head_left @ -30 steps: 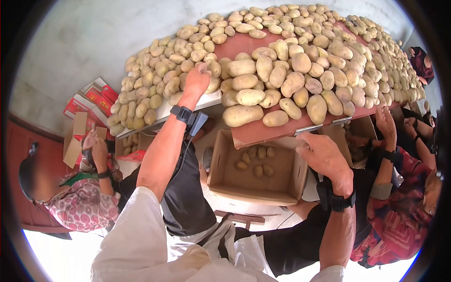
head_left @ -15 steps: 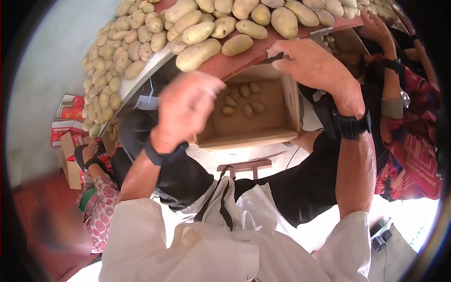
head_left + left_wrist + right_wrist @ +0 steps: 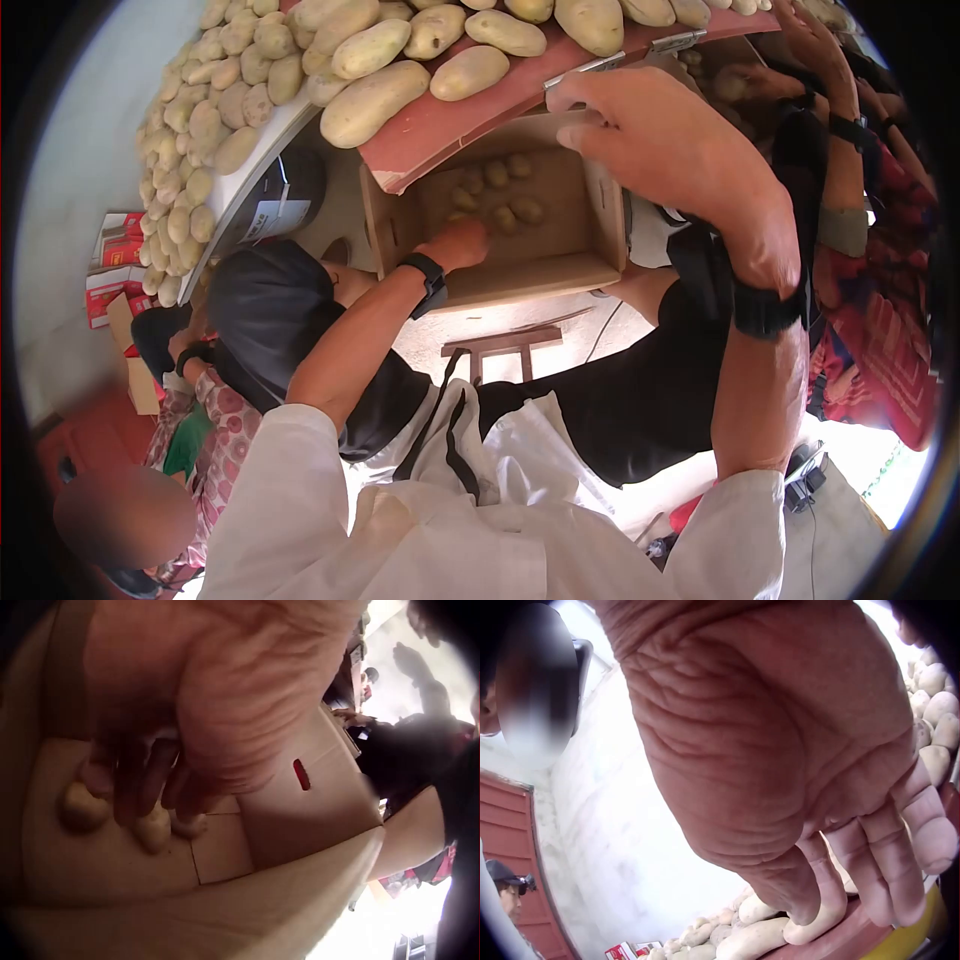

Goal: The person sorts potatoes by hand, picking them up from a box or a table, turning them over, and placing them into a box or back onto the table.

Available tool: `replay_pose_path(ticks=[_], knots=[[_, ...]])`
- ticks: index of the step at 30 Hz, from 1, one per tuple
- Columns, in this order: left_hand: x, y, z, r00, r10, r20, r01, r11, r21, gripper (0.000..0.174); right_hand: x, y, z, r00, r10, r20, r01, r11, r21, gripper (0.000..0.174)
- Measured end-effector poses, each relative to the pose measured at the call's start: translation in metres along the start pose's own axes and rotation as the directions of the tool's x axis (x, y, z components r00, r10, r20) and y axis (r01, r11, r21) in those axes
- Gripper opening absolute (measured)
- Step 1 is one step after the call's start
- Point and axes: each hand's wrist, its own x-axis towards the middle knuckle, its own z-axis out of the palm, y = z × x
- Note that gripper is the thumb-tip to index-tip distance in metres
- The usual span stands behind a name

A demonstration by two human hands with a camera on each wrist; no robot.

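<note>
My left hand (image 3: pixel 455 245) reaches down into an open cardboard box (image 3: pixel 560 275). Several small potatoes (image 3: pixel 505 218) lie on the bottom of this box. In the left wrist view the fingers (image 3: pixel 161 776) hang loosely bent just over potatoes (image 3: pixel 154 832), with nothing visible in their grasp. Beside the metal hinge at the red board's edge (image 3: pixel 440 130) hovers my right hand (image 3: pixel 680 150). Its palm (image 3: pixel 810 750) faces the right wrist camera; the fingers are relaxed and slightly bent, holding nothing. Larger potatoes (image 3: pixel 375 105) cover the board just beyond.
More potatoes (image 3: pixel 235 105) are heaped on a white-edged board at the left. Under it stands a dark bucket (image 3: pixel 290 200). People sit close on both sides, one in a patterned red top (image 3: pixel 870 300). Red cartons (image 3: pixel 115 290) lie by the wall.
My left hand has come from the potato heap down into the box. The right hand stays by the board's edge. The head view has tilted downward.
</note>
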Motion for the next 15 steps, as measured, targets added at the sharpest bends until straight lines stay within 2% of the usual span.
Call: replay_pose_path(ticks=[3, 4, 5, 6, 7, 9, 11, 12, 15], knots=[[0.019, 0.002, 0.004, 0.999, -0.019, -0.029, 0.017, 0.997, -0.074, 0.035, -0.006, 0.0, -0.003, 0.998, -0.051, -0.049, 0.047, 0.995, -0.084, 0.031], [0.023, 0.004, 0.006, 1.0, -0.017, -0.023, 0.015, 0.997, -0.078, 0.035, -0.008, -0.002, -0.007, 1.0, 0.007, -0.021, -0.008, 0.998, -0.064, 0.03], [0.026, 0.009, 0.006, 0.997, -0.003, -0.079, -0.006, 0.994, -0.107, 0.031, -0.01, -0.002, -0.01, 0.998, 0.065, 0.008, -0.064, 0.997, -0.047, 0.03], [0.029, 0.013, 0.005, 0.991, 0.01, -0.136, -0.029, 0.99, -0.136, 0.028, -0.011, -0.002, -0.012, 0.998, 0.068, 0.013, -0.068, 0.997, -0.048, 0.03], [0.035, 0.016, 0.005, 0.991, 0.012, -0.132, -0.031, 0.99, -0.14, 0.028, -0.014, 0.0, -0.014, 0.993, 0.111, 0.029, -0.109, 0.993, -0.051, 0.03], [0.052, 0.012, 0.019, 0.99, 0.002, -0.143, -0.021, 0.991, -0.129, 0.031, -0.02, 0.003, -0.012, 0.986, 0.159, 0.058, -0.156, 0.986, -0.052, 0.03], [0.067, 0.013, 0.031, 0.982, -0.009, -0.187, -0.02, 0.988, -0.154, 0.034, -0.028, 0.008, -0.006, 0.993, 0.092, -0.074, -0.095, 0.995, -0.036, 0.03], [0.072, 0.015, 0.035, 0.971, -0.023, -0.237, -0.019, 0.985, -0.171, 0.037, -0.03, 0.008, -0.006, 0.994, 0.093, -0.064, -0.095, 0.995, -0.036, 0.03], [0.082, 0.021, 0.038, 0.981, -0.049, -0.186, 0.018, 0.986, -0.167, 0.047, -0.031, 0.005, -0.012, 0.991, 0.134, -0.03, -0.134, 0.991, 0.001, 0.03]])
